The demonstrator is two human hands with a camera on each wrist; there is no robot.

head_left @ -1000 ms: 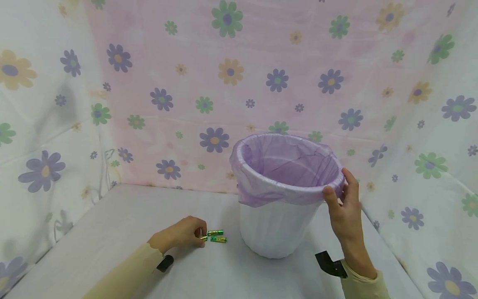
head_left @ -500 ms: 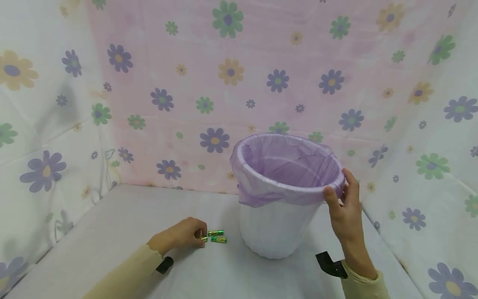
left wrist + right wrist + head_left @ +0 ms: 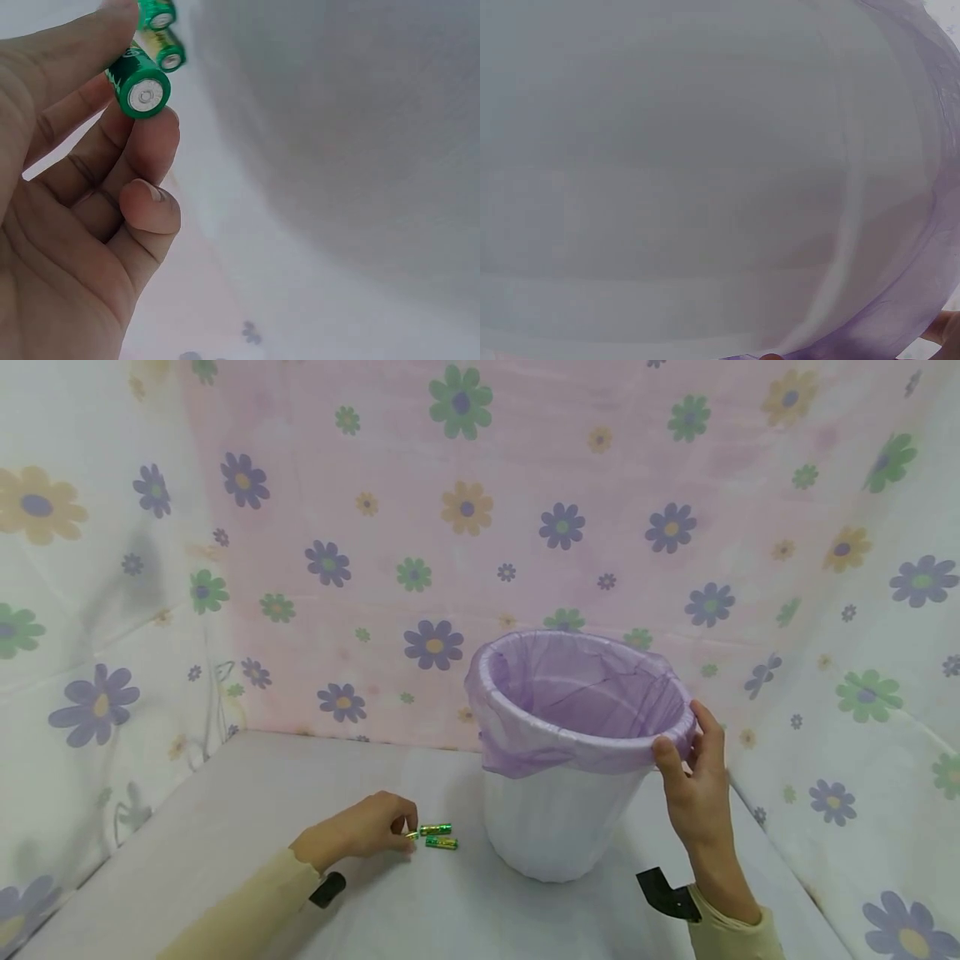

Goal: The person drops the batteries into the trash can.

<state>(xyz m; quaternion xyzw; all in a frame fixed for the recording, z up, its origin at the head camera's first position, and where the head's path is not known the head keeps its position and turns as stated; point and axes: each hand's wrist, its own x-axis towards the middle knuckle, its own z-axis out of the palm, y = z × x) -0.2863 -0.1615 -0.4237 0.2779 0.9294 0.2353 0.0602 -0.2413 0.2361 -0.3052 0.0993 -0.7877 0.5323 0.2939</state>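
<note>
My left hand (image 3: 367, 825) pinches a green and gold battery (image 3: 142, 88) between thumb and fingertips, low over the white surface. Its flat silver end faces the left wrist camera. Two matching batteries, a rear one (image 3: 436, 829) and a front one (image 3: 441, 842), lie side by side just beyond the fingertips. On the right, my right hand (image 3: 697, 789) grips the rim of a white trash bin (image 3: 558, 822), thumb on the near side, other fingers round the outside. A purple bin liner (image 3: 525, 747) lines the bin and folds over its rim.
The bin stands on a white-covered table (image 3: 300, 777), right of the batteries, its mouth tilted toward the head camera. Flower-print cloth (image 3: 360, 543) encloses the back and both sides. Black wrist straps (image 3: 667, 897) sit at the sleeves.
The battery pinched in the left hand sits slightly higher than before. The right hand and bin hold still; the head view has shifted a little.
</note>
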